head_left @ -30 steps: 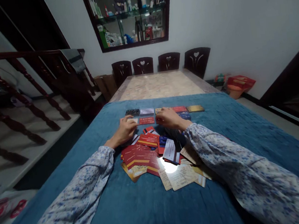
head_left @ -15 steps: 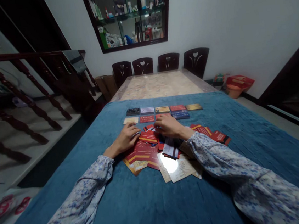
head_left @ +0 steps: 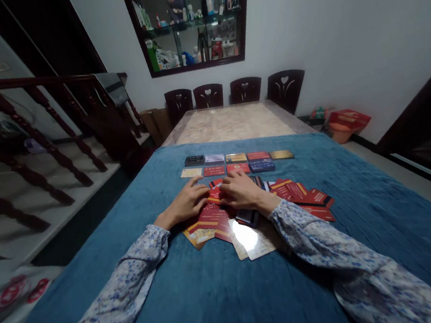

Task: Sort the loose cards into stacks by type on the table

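Observation:
My left hand (head_left: 189, 201) is over the left of a loose heap of cards, fingers bent, index finger lifted a little. Between my hands is a red card (head_left: 213, 196) with a yellow stripe; the left fingertips pinch its left edge. My right hand (head_left: 242, 192) curls over its right side, hiding the fingertips. Under and around them lie more red cards (head_left: 211, 216), pale cards (head_left: 262, 241) with a bright glare, and a dark card (head_left: 247, 216) below the right palm. Further red cards (head_left: 314, 202) fan out to the right.
Beyond the heap, two rows of sorted card stacks include a black stack (head_left: 194, 160), a blue stack (head_left: 262, 165) and a gold stack (head_left: 281, 154). A blue cloth (head_left: 199, 297) covers the near table. Chairs (head_left: 246, 90) stand at the far end; a plastic bag (head_left: 18, 300) is at lower left.
My hands have come closer together around the red card, the right one shifting slightly left. The white card below my right hand no longer shows; a dark one is there. More red shows at right.

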A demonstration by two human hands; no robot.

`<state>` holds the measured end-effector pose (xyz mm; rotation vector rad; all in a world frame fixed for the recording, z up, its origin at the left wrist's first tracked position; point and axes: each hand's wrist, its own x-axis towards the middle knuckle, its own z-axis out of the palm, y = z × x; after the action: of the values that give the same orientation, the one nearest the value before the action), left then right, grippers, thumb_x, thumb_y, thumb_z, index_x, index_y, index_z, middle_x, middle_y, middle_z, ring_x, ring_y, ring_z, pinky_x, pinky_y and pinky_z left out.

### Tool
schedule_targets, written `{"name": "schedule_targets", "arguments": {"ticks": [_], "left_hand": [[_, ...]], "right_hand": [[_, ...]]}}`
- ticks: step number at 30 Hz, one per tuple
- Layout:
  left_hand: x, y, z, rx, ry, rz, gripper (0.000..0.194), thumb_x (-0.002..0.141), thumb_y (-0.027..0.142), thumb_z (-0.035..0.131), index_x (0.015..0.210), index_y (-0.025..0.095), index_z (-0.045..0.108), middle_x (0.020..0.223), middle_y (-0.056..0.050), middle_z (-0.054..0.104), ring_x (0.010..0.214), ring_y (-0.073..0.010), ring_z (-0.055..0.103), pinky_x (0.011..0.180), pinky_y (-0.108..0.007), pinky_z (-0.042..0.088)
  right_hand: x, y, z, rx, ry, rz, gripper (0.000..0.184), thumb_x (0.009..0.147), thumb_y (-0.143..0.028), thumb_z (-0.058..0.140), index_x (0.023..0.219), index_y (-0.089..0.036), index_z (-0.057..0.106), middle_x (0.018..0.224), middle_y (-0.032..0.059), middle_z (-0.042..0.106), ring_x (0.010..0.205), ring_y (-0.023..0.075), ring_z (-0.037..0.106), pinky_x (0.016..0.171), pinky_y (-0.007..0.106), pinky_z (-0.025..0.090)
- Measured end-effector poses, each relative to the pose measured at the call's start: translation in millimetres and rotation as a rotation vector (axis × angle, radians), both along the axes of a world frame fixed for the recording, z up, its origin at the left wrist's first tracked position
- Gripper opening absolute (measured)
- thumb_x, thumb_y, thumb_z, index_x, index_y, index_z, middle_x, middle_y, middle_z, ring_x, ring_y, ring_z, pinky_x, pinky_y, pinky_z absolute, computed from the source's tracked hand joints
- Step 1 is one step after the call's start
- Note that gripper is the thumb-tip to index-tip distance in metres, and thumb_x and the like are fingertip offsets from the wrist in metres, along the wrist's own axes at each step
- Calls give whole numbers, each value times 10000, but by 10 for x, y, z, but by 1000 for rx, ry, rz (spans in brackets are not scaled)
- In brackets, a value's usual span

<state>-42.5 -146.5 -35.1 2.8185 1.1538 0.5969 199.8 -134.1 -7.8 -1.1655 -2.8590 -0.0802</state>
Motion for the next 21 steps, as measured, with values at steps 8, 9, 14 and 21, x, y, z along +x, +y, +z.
{"name": "schedule_targets", "arguments": {"ticks": [8,9,14,21], "left_hand": [[-26,5,-45,-19,86,16,356,966,168,572,1302,203,685,1392,-112,684,1529,-326,377,1231,-579,406],[-30,4,-47,-26,95,16,363,966,162,567,1308,202,682,1403,-114,678,1535,-324,369,1232,-576,403],[-46,9,-59,-44,106,34,386,955,154,574,1324,208,673,1419,-112,668,1532,-327,370,1230,-580,383],[-72,41,-89,-51,91,40,368,963,198,591,1319,210,680,1405,-114,670,1500,-343,392,1204,-603,378]], "right_hand": [[-12,6,-36,0,-21,-8,400,943,-532,651,1134,-201,768,1196,173,717,1189,358,527,912,444,398],[-16,4,-36,-4,-26,-10,398,943,-533,653,1125,-199,771,1199,173,716,1188,358,530,912,444,400],[-38,-38,-6,-23,-47,-22,382,942,-511,660,1122,-193,771,1234,163,708,1195,351,533,916,446,408],[-53,-73,14,-35,-37,-29,369,962,-423,618,1184,-157,743,1251,165,696,1197,333,531,912,420,413]]}}
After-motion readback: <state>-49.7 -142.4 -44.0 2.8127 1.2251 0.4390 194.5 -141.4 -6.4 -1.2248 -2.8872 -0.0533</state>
